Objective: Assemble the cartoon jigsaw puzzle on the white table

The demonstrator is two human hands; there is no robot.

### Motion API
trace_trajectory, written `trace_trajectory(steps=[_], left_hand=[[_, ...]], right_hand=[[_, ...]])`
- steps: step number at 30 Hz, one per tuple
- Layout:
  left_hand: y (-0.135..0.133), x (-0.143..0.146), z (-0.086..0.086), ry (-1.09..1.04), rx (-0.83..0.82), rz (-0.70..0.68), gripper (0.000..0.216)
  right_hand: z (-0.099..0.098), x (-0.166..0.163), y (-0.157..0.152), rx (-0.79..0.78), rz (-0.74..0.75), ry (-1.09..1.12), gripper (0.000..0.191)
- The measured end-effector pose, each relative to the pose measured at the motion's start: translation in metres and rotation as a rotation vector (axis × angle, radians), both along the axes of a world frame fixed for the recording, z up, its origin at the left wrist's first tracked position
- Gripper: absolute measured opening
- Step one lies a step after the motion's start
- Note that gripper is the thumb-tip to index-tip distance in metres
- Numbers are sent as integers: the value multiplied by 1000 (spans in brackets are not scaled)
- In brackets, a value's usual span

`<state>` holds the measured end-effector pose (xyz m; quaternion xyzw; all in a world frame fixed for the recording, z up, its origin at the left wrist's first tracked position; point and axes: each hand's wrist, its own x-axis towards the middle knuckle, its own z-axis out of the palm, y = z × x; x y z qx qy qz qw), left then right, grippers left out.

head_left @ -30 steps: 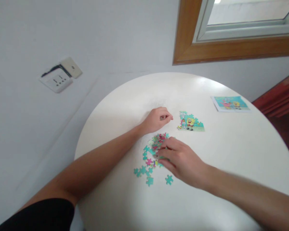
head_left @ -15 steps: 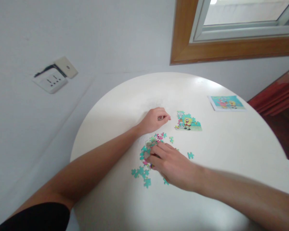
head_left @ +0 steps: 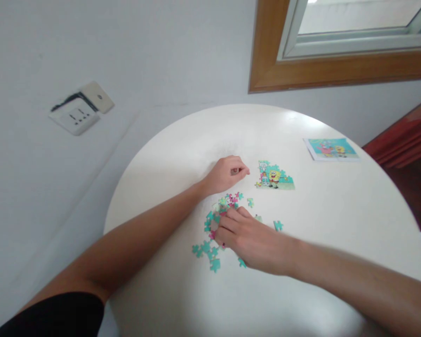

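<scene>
Loose puzzle pieces (head_left: 216, 218) are partly covered by the curled right hand (head_left: 248, 239), while the joined section (head_left: 274, 177) is placed beyond, nearer the half-curled left hand (head_left: 226, 175); what is held cannot be told.

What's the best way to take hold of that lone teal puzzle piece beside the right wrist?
Probably pinch opposite edges of the teal puzzle piece from above, with the fingers coming from its far side: it lies flat and thin, and the right wrist crowds its near side.
</scene>
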<state>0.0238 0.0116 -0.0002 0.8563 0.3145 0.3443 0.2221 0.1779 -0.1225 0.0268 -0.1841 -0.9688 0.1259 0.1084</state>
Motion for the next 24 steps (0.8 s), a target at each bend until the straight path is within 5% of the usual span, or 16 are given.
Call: trace_trajectory(steps=[10, 14, 20, 24], left_hand=[[-2, 0, 2, 9, 9, -9, 19], [-1, -1, 1, -11, 1, -5, 19], [-4, 0, 5, -20, -2, -14, 15], [-8, 3, 7, -3, 84, -89, 19]], right_hand=[[2, -1, 0, -23, 18, 14, 15], [7, 11, 14, -237, 17, 205, 18], [-3, 58, 72, -488, -476, 647, 8], [-14, 71, 95, -717, -637, 764, 23]])
